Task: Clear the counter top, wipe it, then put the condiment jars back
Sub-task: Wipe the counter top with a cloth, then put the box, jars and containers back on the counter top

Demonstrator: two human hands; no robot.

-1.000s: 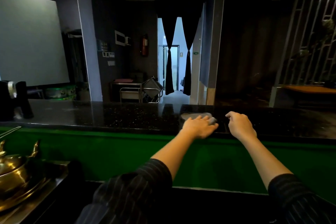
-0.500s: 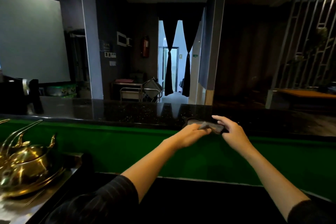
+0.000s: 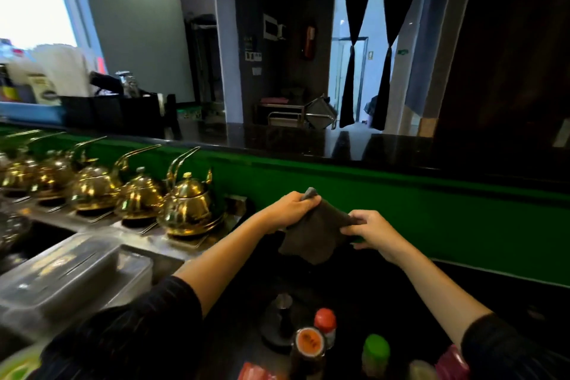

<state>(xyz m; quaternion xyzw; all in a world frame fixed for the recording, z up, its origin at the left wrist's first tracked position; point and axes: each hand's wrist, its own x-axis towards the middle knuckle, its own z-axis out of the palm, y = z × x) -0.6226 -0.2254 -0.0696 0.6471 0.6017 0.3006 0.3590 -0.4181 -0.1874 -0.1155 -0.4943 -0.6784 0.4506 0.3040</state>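
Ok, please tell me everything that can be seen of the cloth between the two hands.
The cloth is a dark grey-brown rag of soft fabric, limp and creased. It is held up in the air before the green panel, below the black counter top. The left hand grips its upper left corner, where a paler grey tip sticks out; the right hand pinches its right edge. Its lower part hangs loose.

The dark cloth (image 3: 314, 237) loses its top corners under the fingers of the left hand (image 3: 290, 207) and right hand (image 3: 371, 230); well below them the green-capped bottle (image 3: 375, 350) is blurred
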